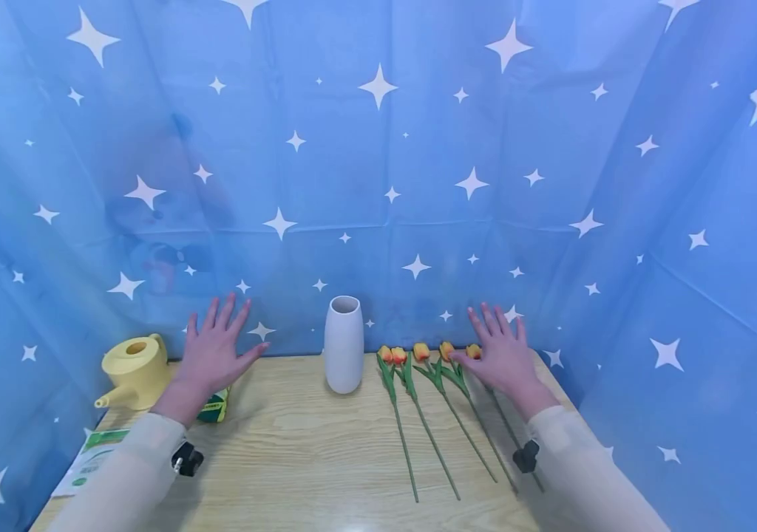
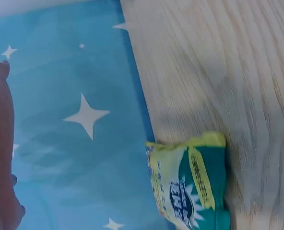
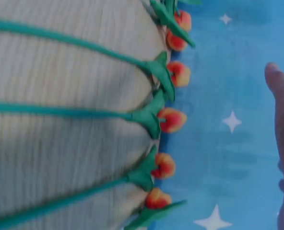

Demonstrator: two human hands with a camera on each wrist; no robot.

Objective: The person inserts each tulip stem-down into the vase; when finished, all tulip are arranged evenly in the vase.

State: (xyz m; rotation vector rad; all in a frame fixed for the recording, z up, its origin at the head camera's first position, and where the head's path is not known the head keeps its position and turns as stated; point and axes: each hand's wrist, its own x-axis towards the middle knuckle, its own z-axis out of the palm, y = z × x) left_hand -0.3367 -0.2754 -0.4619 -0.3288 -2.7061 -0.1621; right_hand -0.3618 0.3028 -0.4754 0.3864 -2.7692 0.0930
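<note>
Fingers spread, my left hand (image 1: 214,346) is held above the back left of the table, over a green and yellow packet (image 2: 190,184) that it partly hides in the head view. My right hand (image 1: 500,355), also with spread fingers, hovers above the rightmost of several orange-yellow tulips (image 1: 421,352) with green stems. Neither hand holds anything. Between the hands a white vase (image 1: 344,346) stands upright near the back edge. The tulips lie side by side to its right, blooms toward the back edge.
A yellow watering can (image 1: 135,373) stands at the back left, spout toward the front left. In front of it a white and green packet (image 1: 95,458) lies partly behind the left sleeve. A blue star-patterned curtain (image 1: 378,162) hangs behind and beside the wooden table (image 1: 312,451).
</note>
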